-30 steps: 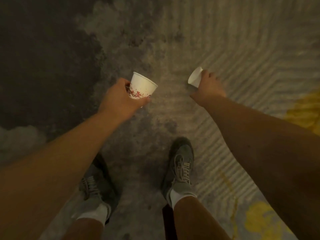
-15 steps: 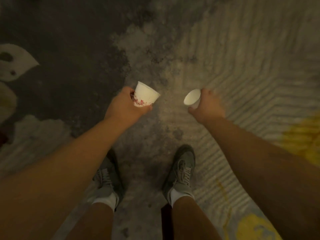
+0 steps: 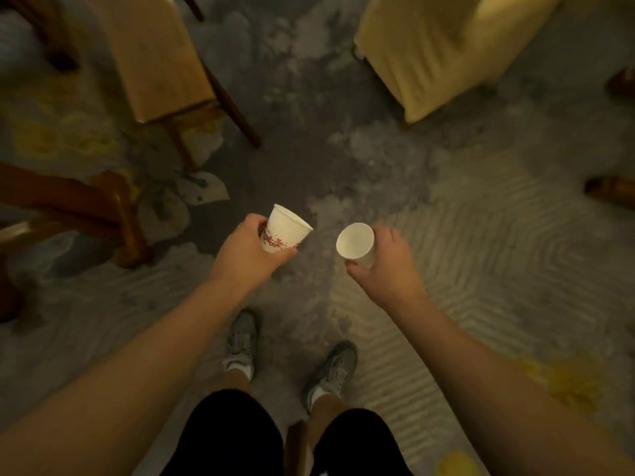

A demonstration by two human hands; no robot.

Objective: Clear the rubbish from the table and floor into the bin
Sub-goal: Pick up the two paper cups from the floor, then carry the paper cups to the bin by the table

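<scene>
My left hand [image 3: 249,254] grips a white paper cup with a red flower print [image 3: 285,230], tilted with its mouth to the upper right. My right hand [image 3: 386,266] holds a plain white paper cup [image 3: 355,243] whose open mouth faces the camera. Both cups are held above a grey patterned carpet [image 3: 481,235], a little in front of my feet. No bin is in view.
A chair with a tan seat [image 3: 151,56] and dark wooden legs stands at the upper left. A yellow upholstered chair [image 3: 439,46] is at the upper right. Brown wooden furniture [image 3: 86,204] sits at the left. Pale scraps [image 3: 202,188] lie on the carpet near it.
I have straightened up, so the view has risen and chairs now show. Both hands lifted with their cups; the plain cup has come off the floor and turned its mouth upward.
</scene>
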